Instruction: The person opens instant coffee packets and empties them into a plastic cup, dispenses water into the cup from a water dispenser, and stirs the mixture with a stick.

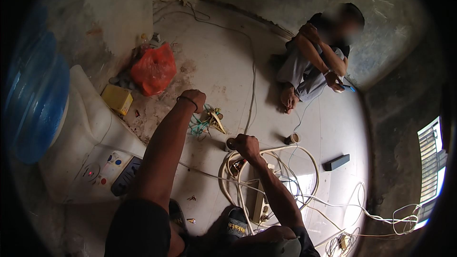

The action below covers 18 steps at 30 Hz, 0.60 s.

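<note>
My left hand was stretched out over the floor with the fingers curled in, and a dark band sat around the wrist. I cannot tell if it was pinching something; it hovered just above a small bundle of green and yellow wires, which lay on the concrete right below the knuckles. My right hand was closed into a fist, and it gripped a thick white cable near a small round dark part that I could not see clearly. This cable made a wide loop on the floor around my right forearm, and thinner white wires crossed inside the loop. Inside the loop, beside my forearm, lay a white power strip.

A little beyond the loop stood a small roll of tape, and further to the right lay a dark flat box. To my left stood a white water dispenser with a blue bottle on top. Near the wall there was a yellow box and an orange plastic bag. Well apart from me, another person sat on the floor near the far wall with the knees pulled up.
</note>
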### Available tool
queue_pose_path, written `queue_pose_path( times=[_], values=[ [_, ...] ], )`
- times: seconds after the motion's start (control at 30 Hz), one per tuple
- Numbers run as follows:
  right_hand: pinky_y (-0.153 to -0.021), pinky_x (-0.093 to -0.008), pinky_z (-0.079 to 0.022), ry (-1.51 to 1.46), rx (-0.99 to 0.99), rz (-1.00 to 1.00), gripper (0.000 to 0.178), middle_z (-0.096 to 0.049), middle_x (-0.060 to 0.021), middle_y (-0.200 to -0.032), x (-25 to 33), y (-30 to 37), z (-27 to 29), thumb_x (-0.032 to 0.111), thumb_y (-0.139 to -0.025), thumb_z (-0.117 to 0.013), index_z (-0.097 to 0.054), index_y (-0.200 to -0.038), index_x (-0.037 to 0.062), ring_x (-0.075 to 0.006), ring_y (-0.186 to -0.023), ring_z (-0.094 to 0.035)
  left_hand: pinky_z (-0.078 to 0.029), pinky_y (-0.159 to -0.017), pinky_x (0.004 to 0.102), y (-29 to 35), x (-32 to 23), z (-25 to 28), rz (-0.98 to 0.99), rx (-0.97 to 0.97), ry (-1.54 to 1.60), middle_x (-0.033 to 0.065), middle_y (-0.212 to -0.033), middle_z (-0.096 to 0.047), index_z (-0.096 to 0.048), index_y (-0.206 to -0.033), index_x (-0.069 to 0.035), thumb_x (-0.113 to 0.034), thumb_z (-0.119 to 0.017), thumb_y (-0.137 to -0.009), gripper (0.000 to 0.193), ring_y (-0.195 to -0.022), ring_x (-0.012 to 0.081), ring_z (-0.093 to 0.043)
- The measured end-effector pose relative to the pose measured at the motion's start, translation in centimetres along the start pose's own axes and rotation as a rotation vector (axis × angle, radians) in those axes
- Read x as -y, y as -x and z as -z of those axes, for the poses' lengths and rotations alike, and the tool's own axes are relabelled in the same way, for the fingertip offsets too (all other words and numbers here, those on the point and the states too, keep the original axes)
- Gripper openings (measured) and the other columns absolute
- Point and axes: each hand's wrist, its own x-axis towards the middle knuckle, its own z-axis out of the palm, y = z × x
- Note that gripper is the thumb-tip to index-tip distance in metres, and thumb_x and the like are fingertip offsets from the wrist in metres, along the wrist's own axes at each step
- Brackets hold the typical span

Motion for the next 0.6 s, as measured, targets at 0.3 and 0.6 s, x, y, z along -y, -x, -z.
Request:
queue_pose_path(
  times=[0.3, 0.6],
  values=[
    [-0.065, -0.0442, -0.052, -0.124, -0.031, 0.036, 0.024, -0.07, -0.0149, -0.08, 0.0, 0.0, 0.0, 0.031, -0.079, -0.07, -0.07, -0.081, 0.0078, -0.0351, -0.07, -0.067, -0.058, -0.073, 0.0448, -0.5, 0.2, -0.4, -0.014, -0.001, -0.013, 0.0173, -0.094, -0.071, -0.072, -0.093, -0.002, -0.01, -0.063, -0.083, 0.015, -0.084, 0.0296, -0.069],
    [-0.064, -0.0432, -0.053, -0.076, -0.011, 0.037, 0.029, -0.069, -0.0141, -0.078, -0.3, 0.2, 0.0, 0.038, -0.083, -0.068, -0.071, -0.083, 0.0089, -0.036, -0.071, -0.067, -0.057, -0.081, 0.0433, 0.1, 0.0, -0.3, -0.022, -0.029, -0.009, 0.0189, -0.102, -0.071, -0.073, -0.098, -0.003, -0.01, -0.066, -0.078, 0.022, -0.097, 0.0318, -0.069]
  ],
)
